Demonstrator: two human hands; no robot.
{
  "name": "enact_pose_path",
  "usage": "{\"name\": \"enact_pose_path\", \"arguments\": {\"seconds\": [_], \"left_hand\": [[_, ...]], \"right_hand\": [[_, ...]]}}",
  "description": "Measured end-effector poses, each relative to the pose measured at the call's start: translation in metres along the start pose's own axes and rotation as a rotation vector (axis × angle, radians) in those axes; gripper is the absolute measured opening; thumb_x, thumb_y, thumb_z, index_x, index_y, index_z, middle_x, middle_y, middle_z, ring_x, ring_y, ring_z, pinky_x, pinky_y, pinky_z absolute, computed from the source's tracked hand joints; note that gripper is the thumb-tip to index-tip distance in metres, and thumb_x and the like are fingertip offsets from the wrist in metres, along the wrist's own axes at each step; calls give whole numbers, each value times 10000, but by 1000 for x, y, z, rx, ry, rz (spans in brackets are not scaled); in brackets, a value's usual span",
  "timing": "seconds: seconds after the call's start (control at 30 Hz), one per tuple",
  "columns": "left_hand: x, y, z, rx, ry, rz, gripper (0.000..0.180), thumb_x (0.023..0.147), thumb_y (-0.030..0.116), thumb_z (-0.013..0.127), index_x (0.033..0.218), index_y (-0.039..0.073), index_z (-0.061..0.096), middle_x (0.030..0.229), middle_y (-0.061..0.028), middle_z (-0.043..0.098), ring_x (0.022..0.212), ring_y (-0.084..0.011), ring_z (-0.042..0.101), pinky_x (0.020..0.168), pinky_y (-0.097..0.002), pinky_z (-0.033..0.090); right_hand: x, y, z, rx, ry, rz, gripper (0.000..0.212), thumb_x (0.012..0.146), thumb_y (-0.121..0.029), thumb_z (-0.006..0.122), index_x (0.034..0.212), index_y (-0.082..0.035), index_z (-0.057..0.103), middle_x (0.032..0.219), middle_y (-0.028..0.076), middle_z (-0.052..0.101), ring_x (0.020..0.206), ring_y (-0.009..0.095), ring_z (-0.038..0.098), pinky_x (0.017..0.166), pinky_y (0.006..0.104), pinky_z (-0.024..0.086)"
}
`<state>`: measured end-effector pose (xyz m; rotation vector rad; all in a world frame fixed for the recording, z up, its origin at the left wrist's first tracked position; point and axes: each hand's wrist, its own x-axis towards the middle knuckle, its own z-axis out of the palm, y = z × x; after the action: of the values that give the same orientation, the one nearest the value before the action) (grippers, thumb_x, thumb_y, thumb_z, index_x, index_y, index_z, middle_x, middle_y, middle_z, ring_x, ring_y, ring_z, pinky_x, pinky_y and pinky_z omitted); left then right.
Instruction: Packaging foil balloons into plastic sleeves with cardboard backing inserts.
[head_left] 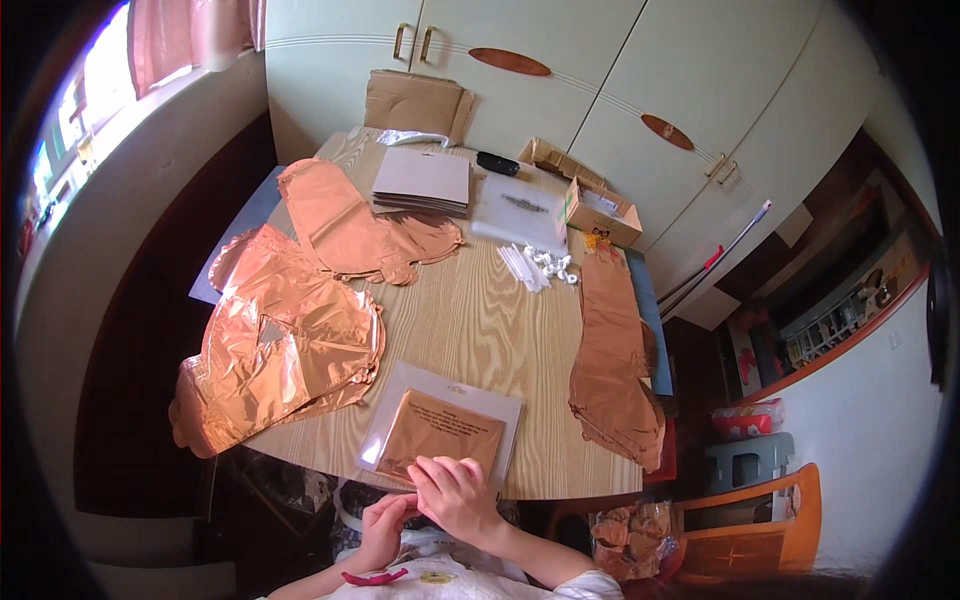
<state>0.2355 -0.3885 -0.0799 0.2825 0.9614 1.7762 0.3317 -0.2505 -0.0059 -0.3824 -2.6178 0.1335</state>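
A flat see-through plastic package (512, 425) lies at the table's near edge, with a folded copper-coloured foil balloon (440, 425) inside it. Dark print runs across its front. Over the package's lower edge is my right hand (455, 497), its fingers bent and held close together. My left hand (384, 525) is just below and to the left, fingers closed, its tips meeting the right hand. Whatever the two hands pinch between them is too small or hidden to make out.
Copper foil balloons lie flat at the left (290, 340), further back (350, 225) and right (610, 350) of the table (470, 340). Behind are stacked grey cards (422, 178), white straws (522, 268), small white pieces (550, 263) and an open cardboard box (615, 222). A wooden chair (750, 550) stands right.
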Motion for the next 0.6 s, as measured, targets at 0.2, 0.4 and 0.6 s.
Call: {"name": "enact_pose_path", "arguments": {"seconds": [0.2,0.4,0.6], "left_hand": [[-1,0,2,12,33,-6,282,996,92,473,1107,-108,637,1064,-169,681,973,-230,662,924,-353,515],[-11,6,-9,50,194,22,213,972,78,540,1061,-68,666,1007,-129,696,882,-185,667,813,-302,535],[-13,26,-18,108,256,-16,182,967,94,573,1041,-43,665,1010,-123,705,896,-185,680,792,-296,540]], "right_hand": [[0,0,-2,21,-7,6,447,762,-236,709,1175,-84,632,1224,28,580,1099,180,530,898,377,419],[20,39,-24,188,-1,97,350,794,-245,705,1105,-93,648,1134,51,638,1065,231,599,896,384,447],[28,124,-13,514,-155,581,359,912,-193,638,1205,4,570,1131,136,646,979,228,654,867,358,523]]}}
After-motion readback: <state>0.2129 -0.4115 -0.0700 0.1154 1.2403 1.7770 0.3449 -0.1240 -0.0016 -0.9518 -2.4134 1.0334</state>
